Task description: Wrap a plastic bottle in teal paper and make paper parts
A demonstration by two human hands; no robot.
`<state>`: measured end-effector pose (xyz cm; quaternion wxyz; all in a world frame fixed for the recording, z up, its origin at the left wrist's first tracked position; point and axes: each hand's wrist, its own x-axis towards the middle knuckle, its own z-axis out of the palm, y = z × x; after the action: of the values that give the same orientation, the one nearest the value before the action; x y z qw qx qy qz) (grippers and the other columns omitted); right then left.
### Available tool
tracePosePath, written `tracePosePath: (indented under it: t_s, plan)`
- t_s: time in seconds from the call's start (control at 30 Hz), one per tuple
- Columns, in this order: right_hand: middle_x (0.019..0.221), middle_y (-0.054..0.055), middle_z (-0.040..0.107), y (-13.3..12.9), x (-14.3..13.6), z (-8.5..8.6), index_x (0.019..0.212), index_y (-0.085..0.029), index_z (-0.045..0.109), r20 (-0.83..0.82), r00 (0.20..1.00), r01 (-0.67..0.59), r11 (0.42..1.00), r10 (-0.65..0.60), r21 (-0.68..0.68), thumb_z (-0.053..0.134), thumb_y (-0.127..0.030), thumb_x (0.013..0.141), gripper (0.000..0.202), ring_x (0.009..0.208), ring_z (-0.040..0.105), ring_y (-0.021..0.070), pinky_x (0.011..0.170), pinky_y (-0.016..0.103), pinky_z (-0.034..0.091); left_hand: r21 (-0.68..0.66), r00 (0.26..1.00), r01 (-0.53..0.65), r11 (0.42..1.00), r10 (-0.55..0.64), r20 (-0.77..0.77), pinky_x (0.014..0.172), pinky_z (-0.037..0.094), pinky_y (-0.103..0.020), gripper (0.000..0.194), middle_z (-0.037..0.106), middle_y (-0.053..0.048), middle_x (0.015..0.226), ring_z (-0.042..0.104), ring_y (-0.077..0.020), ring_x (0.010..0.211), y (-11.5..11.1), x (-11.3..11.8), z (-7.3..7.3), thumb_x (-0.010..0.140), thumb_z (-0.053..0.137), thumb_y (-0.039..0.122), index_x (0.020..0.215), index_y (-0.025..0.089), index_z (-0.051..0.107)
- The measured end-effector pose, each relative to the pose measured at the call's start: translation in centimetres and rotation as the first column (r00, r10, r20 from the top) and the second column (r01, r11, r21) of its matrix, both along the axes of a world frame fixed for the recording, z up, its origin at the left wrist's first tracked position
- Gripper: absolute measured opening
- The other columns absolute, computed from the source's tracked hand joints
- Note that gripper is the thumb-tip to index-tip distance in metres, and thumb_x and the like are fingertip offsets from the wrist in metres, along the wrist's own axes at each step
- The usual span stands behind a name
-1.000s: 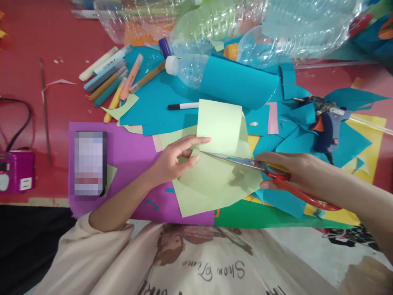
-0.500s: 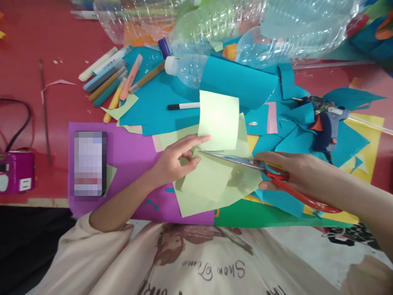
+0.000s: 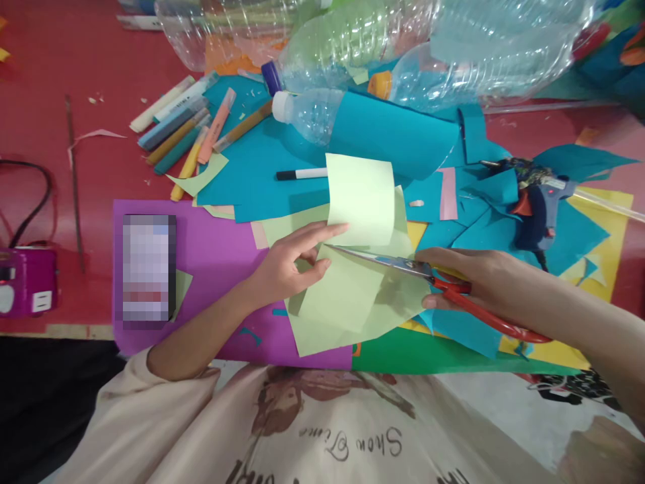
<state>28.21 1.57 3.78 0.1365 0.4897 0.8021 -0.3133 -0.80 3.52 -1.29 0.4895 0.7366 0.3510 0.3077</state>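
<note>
The left hand [image 3: 287, 265] pinches a pale green paper sheet [image 3: 353, 296] lying over purple card [image 3: 211, 252]. At its 3 o'clock, the right hand [image 3: 468, 279] grips red-handled metal scissors [image 3: 428, 275], blades in the sheet.

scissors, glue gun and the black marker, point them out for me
scissors [image 3: 398, 264], head view, on the metal blade over the pale green paper
glue gun [image 3: 537, 215], head view, on its dark blue body
black marker [image 3: 301, 174], head view, on the white barrel
</note>
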Motion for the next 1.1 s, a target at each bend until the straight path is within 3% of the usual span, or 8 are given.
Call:
tracePosePath:
  t_s: [0.17, 0.37, 0.7, 0.77, 0.87, 1.0, 1.1]
  plan:
    - [0.078, 0.015, 0.073, 0.2, -0.2, 0.1, 0.121, -0.016, 0.061, 0.008, 1.0, 0.012, 1.0, -0.012, 0.011, 0.01, -0.083, 0.076, 0.095, 0.06, 0.07, 0.0294, 0.047, 0.036, 0.05, 0.002, 1.0, 0.011, 1.0, -0.011, -0.016, 0.049, 0.043, -0.011, 0.054, 0.058, -0.007, 0.134, 0.05, -0.0019, 0.062, -0.1, -0.1, 0.0, 0.085, 0.052, 0.006, 0.133, 0.03, 0.052]
    - [0.09, 0.015, 0.075, 0.3, -0.3, -0.1, 0.12, -0.019, 0.061, 0.005, 1.0, -0.003, 1.0, 0.003, -0.014, 0.009, -0.082, 0.078, 0.091, 0.071, 0.072, 0.0323, 0.051, 0.038, 0.052, -0.017, 1.0, 0.008, 1.0, -0.009, -0.024, 0.05, 0.044, -0.011, 0.052, 0.059, -0.006, 0.132, 0.05, -0.0022, 0.061, -0.1, 0.0, 0.1, 0.085, 0.052, 0.007, 0.132, 0.03, 0.053]
    - [0.071, 0.01, 0.073, -0.6, 0.3, -0.9, 0.115, -0.022, 0.063, -0.03, 0.999, -0.006, 0.984, 0.012, 0.177, 0.023, -0.075, 0.085, 0.073, 0.051, 0.065, 0.0231, 0.041, 0.029, 0.042, -0.022, 0.998, -0.01, 1.0, 0.009, -0.062, 0.054, 0.049, -0.014, 0.049, 0.059, -0.007, 0.133, 0.05, -0.0028, 0.057, 0.0, -0.1, -0.1, 0.086, 0.053, 0.013, 0.132, 0.028, 0.054]
    - [0.075, 0.01, 0.074, -0.7, 0.3, -1.0, 0.116, -0.022, 0.063, -0.004, 1.0, -0.01, 0.976, 0.011, 0.218, 0.032, -0.07, 0.087, 0.064, 0.051, 0.065, 0.0225, 0.04, 0.028, 0.041, -0.015, 0.992, -0.087, 0.996, 0.085, -0.091, 0.058, 0.053, -0.016, 0.043, 0.061, -0.007, 0.13, 0.056, -0.0052, 0.064, 0.3, -0.3, -0.1, 0.086, 0.054, 0.02, 0.129, 0.026, 0.057]
    - [0.082, 0.008, 0.074, -0.8, 0.6, -1.2, 0.111, -0.023, 0.064, 0.066, 0.998, -0.009, 0.931, -0.016, 0.366, 0.047, -0.053, 0.089, 0.041, 0.051, 0.064, 0.022, 0.039, 0.027, 0.04, -0.016, 0.961, -0.254, 0.967, 0.251, -0.116, 0.075, 0.057, -0.022, 0.039, 0.063, -0.006, 0.128, 0.066, -0.014, 0.089, 1.1, -0.8, -0.2, 0.087, 0.055, 0.032, 0.125, 0.023, 0.061]
    - [0.082, 0.008, 0.073, -1.0, 1.4, -1.6, 0.103, -0.022, 0.065, 0.124, 0.989, -0.001, 0.849, -0.076, 0.528, 0.052, -0.034, 0.086, 0.025, 0.056, 0.065, 0.0229, 0.04, 0.027, 0.039, -0.017, 0.942, -0.317, 0.948, 0.312, -0.122, 0.098, 0.053, -0.034, 0.042, 0.06, -0.004, 0.134, 0.058, -0.0235, 0.121, 2.2, -1.7, -0.3, 0.088, 0.054, 0.042, 0.127, 0.027, 0.059]
    - [0.09, 0.008, 0.073, -1.3, 2.3, -2.2, 0.109, -0.021, 0.064, 0.139, 0.986, 0.007, 0.844, -0.097, 0.536, 0.05, -0.027, 0.083, 0.031, 0.057, 0.063, 0.0225, 0.041, 0.029, 0.04, 0.03, 0.931, -0.345, 0.938, 0.346, -0.115, 0.107, 0.046, -0.037, 0.039, 0.061, -0.002, 0.133, 0.052, -0.0238, 0.129, 2.6, -2.0, -0.4, 0.087, 0.057, 0.044, 0.123, 0.03, 0.062]
